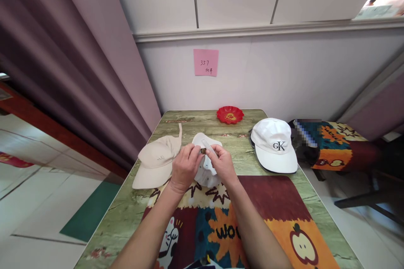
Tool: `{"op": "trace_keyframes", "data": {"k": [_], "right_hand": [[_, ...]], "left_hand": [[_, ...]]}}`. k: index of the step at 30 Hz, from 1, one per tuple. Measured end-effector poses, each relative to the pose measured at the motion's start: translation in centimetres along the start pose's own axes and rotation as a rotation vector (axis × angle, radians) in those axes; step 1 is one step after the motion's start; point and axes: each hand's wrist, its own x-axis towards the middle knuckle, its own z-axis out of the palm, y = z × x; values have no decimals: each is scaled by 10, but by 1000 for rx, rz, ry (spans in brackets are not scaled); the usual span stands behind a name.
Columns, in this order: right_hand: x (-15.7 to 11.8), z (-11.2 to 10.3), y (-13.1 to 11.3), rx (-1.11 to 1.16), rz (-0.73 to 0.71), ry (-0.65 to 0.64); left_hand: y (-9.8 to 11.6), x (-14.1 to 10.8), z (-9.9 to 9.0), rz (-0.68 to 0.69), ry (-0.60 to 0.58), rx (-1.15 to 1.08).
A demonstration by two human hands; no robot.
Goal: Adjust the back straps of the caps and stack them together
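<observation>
Over the middle of the green wood-grain table (186, 118), two bare hands are working close together at the strap (208, 146) of a white baseball cap (208, 180). The left hand (185, 167) is pinching the strap beside a small brownish buckle (203, 151), its thumb and fingertips drawn together. The right hand (224, 166) is gripping the pale band from the other side, its thumb and forefinger closing on it next to the buckle. Beneath both hands, the white baseball cap is lying on the table, its far end resting on bare wood and its near end reaching the patterned mat (271, 193), which is showing a "WOW" burst and a halved apple.

Just beside the left hand, a beige baseball cap (158, 157) is resting with its brim toward the near left and its loose strap tail (180, 131) pointing away. Toward the right edge, a white "CK" cap (273, 147) is sitting on top of a dark cap (268, 169), whose rim is peeking out below. At the far edge, a red scalloped plate (221, 116) is lying near the wall (284, 67), where a pink note (206, 62) marked "357" is hanging. Beyond the table's right side, a matching patterned cloth (334, 162) is covering a low bench.
</observation>
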Motion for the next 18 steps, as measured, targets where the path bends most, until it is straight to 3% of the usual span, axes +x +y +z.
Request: {"op": "trace_keyframes", "data": {"k": [3,8,10,13,15,18], "right_hand": [[0,-1,-1,-4,-8,12],[0,-1,-1,-42,-26,44],[-1,0,-2,-39,-29,20],[-2,0,-4,-10,-16,-17],[-2,-2,-6,-20,-17,6],[-4,-7,-14,-135,-74,55]], "left_hand": [[8,2,0,-159,-42,-287],[20,7,2,-602,-85,-915],[19,8,1,-706,-25,-985],[13,10,-5,-706,90,-866],[8,11,-9,-750,93,-890],[3,13,-12,-954,73,-1120]]}}
